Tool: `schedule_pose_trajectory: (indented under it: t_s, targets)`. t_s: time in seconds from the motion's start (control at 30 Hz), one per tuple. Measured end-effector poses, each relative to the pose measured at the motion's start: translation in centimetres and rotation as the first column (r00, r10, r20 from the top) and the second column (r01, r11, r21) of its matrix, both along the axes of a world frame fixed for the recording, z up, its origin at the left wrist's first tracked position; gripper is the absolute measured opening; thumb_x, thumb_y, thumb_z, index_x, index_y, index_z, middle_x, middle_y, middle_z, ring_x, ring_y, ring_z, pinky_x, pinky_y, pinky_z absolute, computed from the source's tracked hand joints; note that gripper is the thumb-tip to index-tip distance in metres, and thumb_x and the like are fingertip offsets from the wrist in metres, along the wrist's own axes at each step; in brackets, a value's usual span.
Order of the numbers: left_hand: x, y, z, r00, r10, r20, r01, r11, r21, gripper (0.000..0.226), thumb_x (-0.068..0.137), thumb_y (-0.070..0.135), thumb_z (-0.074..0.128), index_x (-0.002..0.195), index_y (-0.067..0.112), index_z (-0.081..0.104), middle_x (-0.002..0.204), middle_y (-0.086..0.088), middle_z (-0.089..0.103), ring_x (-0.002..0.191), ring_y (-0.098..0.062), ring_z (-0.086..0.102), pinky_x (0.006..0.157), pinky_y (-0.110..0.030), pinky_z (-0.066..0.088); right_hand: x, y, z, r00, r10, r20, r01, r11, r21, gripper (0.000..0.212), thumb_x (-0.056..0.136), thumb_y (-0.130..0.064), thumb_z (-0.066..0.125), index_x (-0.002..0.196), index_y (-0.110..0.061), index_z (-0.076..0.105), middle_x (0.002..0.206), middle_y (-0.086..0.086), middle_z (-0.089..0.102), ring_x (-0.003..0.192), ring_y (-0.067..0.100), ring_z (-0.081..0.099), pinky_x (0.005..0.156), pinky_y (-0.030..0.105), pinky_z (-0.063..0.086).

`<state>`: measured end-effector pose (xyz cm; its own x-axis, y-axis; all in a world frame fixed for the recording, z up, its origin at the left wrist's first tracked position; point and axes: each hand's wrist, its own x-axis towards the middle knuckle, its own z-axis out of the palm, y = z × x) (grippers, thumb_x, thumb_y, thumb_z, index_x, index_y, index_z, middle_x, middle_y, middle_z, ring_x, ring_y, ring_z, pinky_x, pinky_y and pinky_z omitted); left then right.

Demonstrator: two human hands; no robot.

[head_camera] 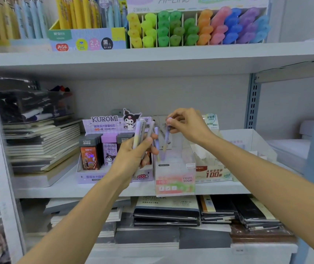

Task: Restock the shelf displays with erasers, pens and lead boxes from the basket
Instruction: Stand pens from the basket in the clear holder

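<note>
I have both hands up in front of the middle shelf [114, 189], working over the clear "FRUIT SODA" display box [175, 176] that stands right at the shelf's front edge. My left hand [133, 159] is wrapped around a bundle of pens [140, 136], lilac, yellow and grey, fanned upward and tilted slightly right; the hand sits in front of the Kuromi lead box display [102, 126] and hides part of it. My right hand [187, 126] pinches a single lilac pen [168, 130] by its upper end between thumb and fingertips, the pen hanging almost upright with its lower end just inside the mouth of the clear box, where a couple of pens already stand. The box is hemmed in: the Kuromi display touches it on the left, and a white cardboard lead display [212, 173] marked "100" is close on the right. Overhead there is open room up to the underside of the upper shelf [152, 56], which carries the highlighter rack [196, 27]. To the left a stack of notebooks [43, 147] lies well apart from my hands; to the right the blue-grey slotted upright [253, 103] marks the bay's edge. The basket is not in view.
</note>
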<state>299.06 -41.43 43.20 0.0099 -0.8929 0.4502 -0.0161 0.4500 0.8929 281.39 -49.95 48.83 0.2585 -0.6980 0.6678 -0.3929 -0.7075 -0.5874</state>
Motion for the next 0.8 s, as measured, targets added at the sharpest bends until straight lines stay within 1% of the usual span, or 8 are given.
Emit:
schedule_pose_trajectory:
  t_s: [0.17,0.27,0.37,0.47,0.53,0.6,0.67,0.8]
  targets:
    - [0.1,0.1,-0.1,1.000,0.010,-0.022,-0.010,1.000,-0.001,0.021,0.097,0.022,0.055,0.110,0.012,0.068,0.071,-0.003,0.067,0.045,-0.009,0.039,0.044,-0.017,0.036,-0.1,-0.3,-0.1,0.995,0.034,-0.089,-0.029,0.998,0.050,0.010,0.091,-0.011,0.065,0.097,-0.003,0.069,0.082,0.013,0.071,0.073,0.019,0.072,0.070,0.027,0.061]
    - [0.2,0.0,-0.1,0.999,0.020,-0.025,-0.020,1.000,0.005,0.022,0.095,0.022,0.058,0.111,0.010,0.067,0.071,-0.004,0.067,0.044,-0.010,0.039,0.044,-0.018,0.035,0.5,-0.2,0.2,0.998,0.040,-0.044,-0.038,0.999,0.038,0.011,0.089,-0.010,0.067,0.099,-0.010,0.064,0.074,0.010,0.070,0.067,0.018,0.071,0.066,0.028,0.061]
    - [0.3,-0.2,-0.2,0.999,0.035,-0.023,-0.035,0.999,-0.001,0.024,0.093,0.025,0.061,0.110,0.009,0.066,0.074,-0.006,0.069,0.045,-0.011,0.038,0.045,-0.020,0.035,1.6,-0.4,-0.3,0.996,-0.038,-0.074,0.036,0.999,-0.031,0.005,0.085,-0.010,0.072,0.088,-0.009,0.068,0.074,0.006,0.069,0.067,0.017,0.069,0.069,0.034,0.060]
    - [0.4,-0.1,-0.2,0.999,0.037,-0.022,-0.038,0.999,-0.013,0.026,0.091,0.027,0.063,0.107,0.007,0.065,0.076,-0.008,0.071,0.043,-0.011,0.038,0.044,-0.021,0.037,1.9,-0.6,-0.7,0.955,-0.197,-0.222,0.169,0.976,-0.139,0.008,0.084,-0.020,0.074,0.087,-0.013,0.075,0.076,-0.005,0.062,0.068,0.005,0.056,0.070,0.032,0.050]
    - [0.5,-0.1,-0.1,0.999,0.039,-0.021,-0.039,0.999,-0.020,0.026,0.090,0.027,0.064,0.104,0.005,0.064,0.078,-0.009,0.072,0.042,-0.010,0.038,0.043,-0.020,0.038,1.5,-0.3,-0.3,0.961,-0.217,-0.172,0.187,0.966,-0.176,0.016,0.089,-0.027,0.068,0.097,-0.016,0.075,0.085,-0.006,0.058,0.074,0.005,0.051,0.071,0.025,0.041]
    - [0.4,-0.1,0.0,0.999,0.040,-0.029,-0.041,0.999,-0.021,0.024,0.090,0.025,0.065,0.102,0.005,0.064,0.077,-0.009,0.072,0.042,-0.011,0.039,0.043,-0.019,0.039,0.9,0.5,0.3,1.000,0.029,0.002,-0.029,0.998,-0.055,0.022,0.093,-0.029,0.062,0.108,-0.017,0.072,0.093,-0.005,0.064,0.077,0.005,0.058,0.070,0.022,0.044]
    - [0.2,-0.1,0.2,0.999,0.029,-0.043,-0.030,0.999,-0.014,0.023,0.088,0.025,0.068,0.100,0.006,0.065,0.074,-0.008,0.071,0.043,-0.012,0.041,0.044,-0.019,0.040,0.3,1.3,0.6,0.940,0.315,0.128,-0.329,0.938,0.106,0.016,0.093,-0.022,0.063,0.106,-0.017,0.071,0.089,-0.002,0.071,0.073,0.007,0.064,0.066,0.020,0.051]
    - [0.0,0.7,0.9,0.998,0.005,-0.067,-0.003,1.000,0.022,0.032,0.074,0.029,0.076,0.099,0.010,0.069,0.075,-0.007,0.072,0.044,-0.012,0.047,0.041,-0.017,0.040,-1.0,1.7,1.0,0.902,0.358,0.242,-0.398,0.907,0.140,0.007,0.088,-0.006,0.067,0.092,-0.008,0.072,0.074,0.002,0.071,0.067,0.010,0.066,0.066,0.018,0.054]
